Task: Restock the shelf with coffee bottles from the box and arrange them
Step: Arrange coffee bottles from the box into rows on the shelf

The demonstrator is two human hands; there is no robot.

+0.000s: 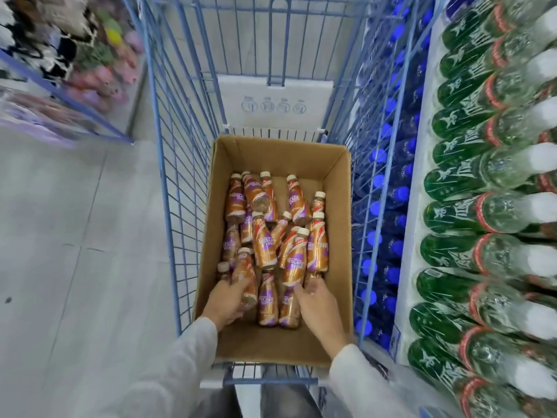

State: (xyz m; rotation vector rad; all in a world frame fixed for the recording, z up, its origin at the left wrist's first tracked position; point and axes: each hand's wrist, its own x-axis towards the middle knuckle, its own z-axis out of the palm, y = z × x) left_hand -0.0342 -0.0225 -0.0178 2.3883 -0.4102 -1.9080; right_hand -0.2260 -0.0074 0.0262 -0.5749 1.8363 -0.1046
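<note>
An open cardboard box [337, 176] sits inside a blue wire cart [180, 182]. Several orange-and-purple coffee bottles [265, 245] with cream caps lie jumbled in it. My left hand [224, 303] is wrapped around one coffee bottle [245, 276] at the box's near left. My right hand [318, 306] reaches in at the near right, fingers curled against the base of another bottle [294, 263]; whether it grips it is unclear.
The shelf on the right holds rows of green bottles [461, 188] with white tops and blue-capped bottles [391, 206] behind the cart's wire side. A white carton [274, 104] lies in the cart beyond the box. Grey floor [75, 236] spreads to the left, with colourful goods at far left.
</note>
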